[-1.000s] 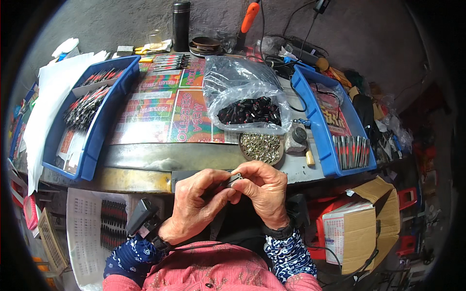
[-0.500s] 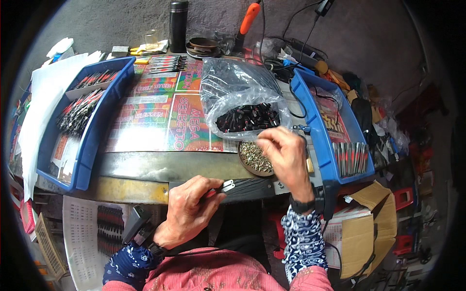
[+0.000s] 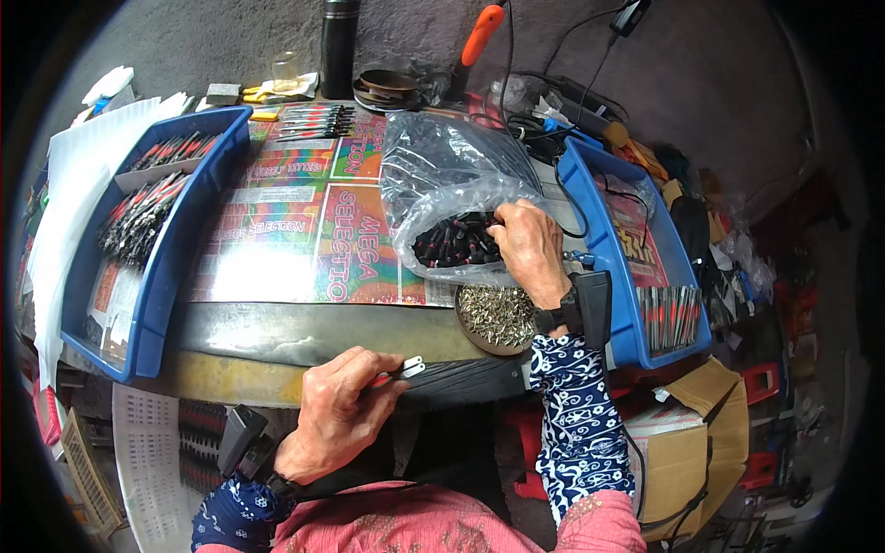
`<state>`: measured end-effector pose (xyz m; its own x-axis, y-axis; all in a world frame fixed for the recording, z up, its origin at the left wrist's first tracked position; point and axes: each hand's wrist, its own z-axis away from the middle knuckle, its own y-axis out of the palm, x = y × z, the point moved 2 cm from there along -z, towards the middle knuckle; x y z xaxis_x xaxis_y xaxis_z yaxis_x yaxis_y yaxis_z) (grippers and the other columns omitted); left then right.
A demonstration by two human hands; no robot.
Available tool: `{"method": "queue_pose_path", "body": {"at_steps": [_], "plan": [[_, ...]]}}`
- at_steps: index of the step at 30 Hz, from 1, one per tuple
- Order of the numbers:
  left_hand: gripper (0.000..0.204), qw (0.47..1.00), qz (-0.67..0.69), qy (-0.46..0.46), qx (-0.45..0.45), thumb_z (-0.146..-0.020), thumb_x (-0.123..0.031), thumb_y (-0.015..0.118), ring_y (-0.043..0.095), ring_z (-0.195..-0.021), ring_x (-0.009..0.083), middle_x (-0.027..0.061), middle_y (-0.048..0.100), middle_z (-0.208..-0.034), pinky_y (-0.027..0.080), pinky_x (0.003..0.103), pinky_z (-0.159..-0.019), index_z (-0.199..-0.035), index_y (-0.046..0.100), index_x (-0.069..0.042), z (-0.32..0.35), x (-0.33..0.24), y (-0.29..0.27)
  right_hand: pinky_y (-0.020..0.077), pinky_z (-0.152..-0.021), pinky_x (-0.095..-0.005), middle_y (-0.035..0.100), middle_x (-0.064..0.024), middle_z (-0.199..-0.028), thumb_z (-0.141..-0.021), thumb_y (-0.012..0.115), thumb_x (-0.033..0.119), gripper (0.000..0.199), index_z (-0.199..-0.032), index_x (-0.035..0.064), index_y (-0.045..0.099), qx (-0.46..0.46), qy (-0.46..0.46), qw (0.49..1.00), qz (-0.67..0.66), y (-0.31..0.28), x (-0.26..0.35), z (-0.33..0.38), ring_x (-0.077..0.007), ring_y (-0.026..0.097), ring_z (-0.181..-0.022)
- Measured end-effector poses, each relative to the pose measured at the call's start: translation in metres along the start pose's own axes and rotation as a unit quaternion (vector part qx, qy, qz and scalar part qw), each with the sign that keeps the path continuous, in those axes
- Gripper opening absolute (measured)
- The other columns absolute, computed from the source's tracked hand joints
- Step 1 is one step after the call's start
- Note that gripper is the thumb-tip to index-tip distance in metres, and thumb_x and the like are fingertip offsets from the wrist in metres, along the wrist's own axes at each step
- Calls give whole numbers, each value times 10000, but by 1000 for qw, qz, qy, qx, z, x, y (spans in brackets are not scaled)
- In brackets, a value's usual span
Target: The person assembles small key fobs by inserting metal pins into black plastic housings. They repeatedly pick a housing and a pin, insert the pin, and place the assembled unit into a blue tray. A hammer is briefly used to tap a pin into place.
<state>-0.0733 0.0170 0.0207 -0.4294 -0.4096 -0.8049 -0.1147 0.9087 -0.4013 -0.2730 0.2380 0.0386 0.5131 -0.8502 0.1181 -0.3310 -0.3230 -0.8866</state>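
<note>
Red-and-black piece (image 3: pixel 402 372) with two pale metal tabs: it sits in the left hand (image 3: pixel 341 404), whose fingers are closed around its body, leaving the tabs poking out toward the right. It looks light and slim, stiff at the metal, perhaps a little slick along the smooth part. The body seems the better place to take hold; the narrow tabs would give little grip and might shift if pinched.

The right hand (image 3: pixel 531 247) is at the mouth of the clear plastic bag (image 3: pixel 444 195), fingers bent close together over the black pieces (image 3: pixel 452 241). Their tips are partly hidden, so I cannot tell whether they hold one. The bag looks soft and liable to fold in or snag; the pieces look small, light and hard, best pinched singly from the top of the heap.

Just below that hand, the round dish (image 3: pixel 498 349) of small metal parts (image 3: pixel 494 315) stands near the rim of the surface (image 3: pixel 286 330), where a sleeve could brush it. The left hand is at that near edge, so a dropped piece could fall off. The blue tray on the right (image 3: pixel 610 281) bounds sideways room; toward the blue tray on the left (image 3: pixel 210 189), the flat printed sheet (image 3: pixel 277 230) offers more space.
</note>
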Motion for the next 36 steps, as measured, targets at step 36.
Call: {"method": "queue_pose_path", "body": {"at_steps": [36], "plan": [[208,998,35,-5,48,-765,-9,751,606,-624,237,111,623,-753,468,315,-554,-949,654,-13,36,-41,-10,565,-559,-300,648,-108,-761,-864,673,-44,142,-996,-41,623,31,163,718,-676,-73,116,156,-201,670,-605]]}}
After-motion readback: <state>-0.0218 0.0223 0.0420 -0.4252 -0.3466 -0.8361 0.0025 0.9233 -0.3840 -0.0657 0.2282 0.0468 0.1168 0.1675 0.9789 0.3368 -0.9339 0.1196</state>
